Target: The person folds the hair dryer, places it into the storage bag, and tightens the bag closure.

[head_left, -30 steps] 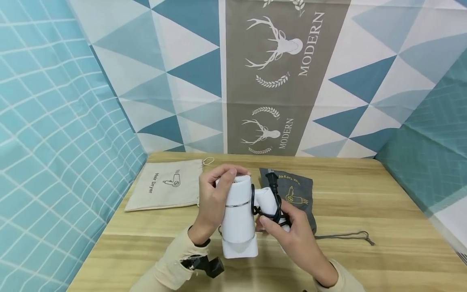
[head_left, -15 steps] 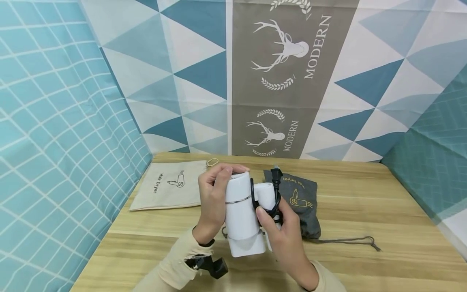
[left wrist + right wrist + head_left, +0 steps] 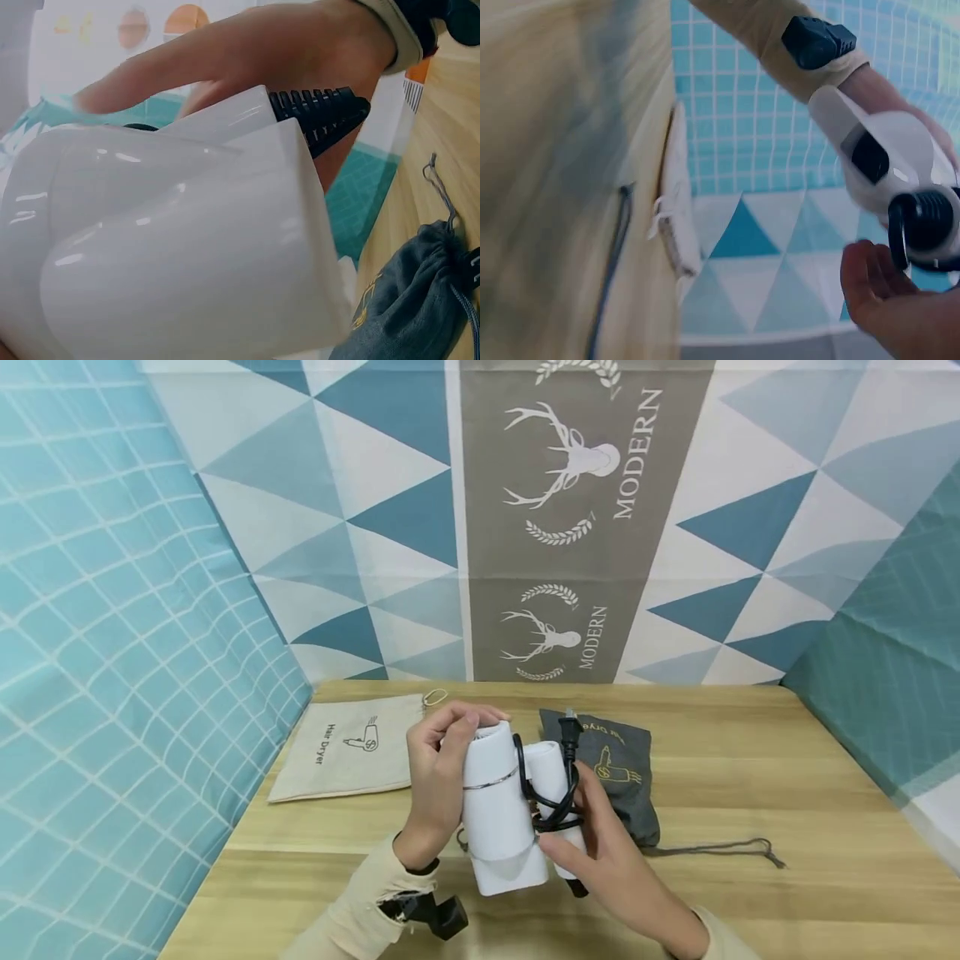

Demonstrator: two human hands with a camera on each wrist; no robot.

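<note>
In the head view my left hand (image 3: 438,768) grips the rear end of a white hair dryer (image 3: 501,827), held above the table. Its handle (image 3: 547,768) is folded alongside the barrel. A black cord (image 3: 555,817) is wound round the handle, and the plug (image 3: 570,731) sticks up at its far end. My right hand (image 3: 611,864) is loosely around the lower handle, thumb extended toward the barrel. From the right wrist, the right-hand fingers (image 3: 877,274) look relaxed and apart from the handle end. The dryer's nozzle (image 3: 202,262) fills much of the left wrist view.
A beige drawstring pouch (image 3: 356,747) printed "Hair Dryer" lies flat at the left back of the wooden table (image 3: 750,777). Behind my right hand lies a dark grey pouch (image 3: 633,802), its drawstring (image 3: 712,846) trailing right. Patterned cloth (image 3: 397,527) hangs behind the table.
The folded handle has come more parallel to the barrel. My right hand has loosened from the cord-wrapped handle and slid lower along it. My left hand keeps its hold on the hair dryer.
</note>
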